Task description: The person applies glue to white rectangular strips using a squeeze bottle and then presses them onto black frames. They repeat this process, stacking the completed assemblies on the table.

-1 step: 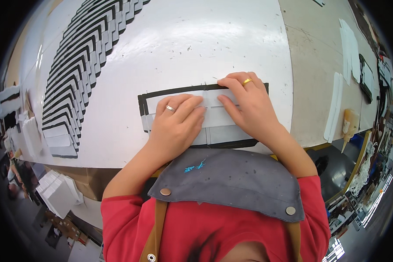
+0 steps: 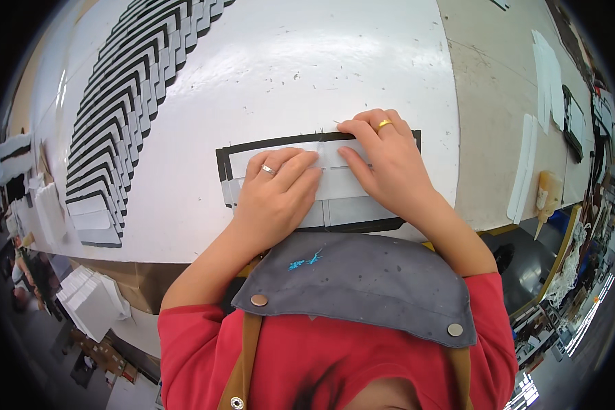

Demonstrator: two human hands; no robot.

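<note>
A flat layered panel (image 2: 348, 184), light grey with black edging, lies on the white table in front of me. Its strips run crosswise, and a seam goes down its middle. My left hand (image 2: 275, 188), wearing a silver ring, rests on the panel's left half. Its fingers point to the middle seam, lying on the surface without gripping. My right hand (image 2: 389, 157), with a gold ring, reaches over the right half. Its forefinger is at the black far edge, and the thumb stands apart on the grey face. Short loose threads stick out along that far edge.
A long overlapping row of similar black-edged panels (image 2: 119, 130) runs along the table's left. To the right are white strips (image 2: 523, 167) and a yellowish glue bottle (image 2: 547, 191) with a pointed nozzle. White sheets (image 2: 92, 301) are stacked below the table's left edge.
My right hand has shifted very slightly away from me and to the left. The left hand and the panel stay where they were.
</note>
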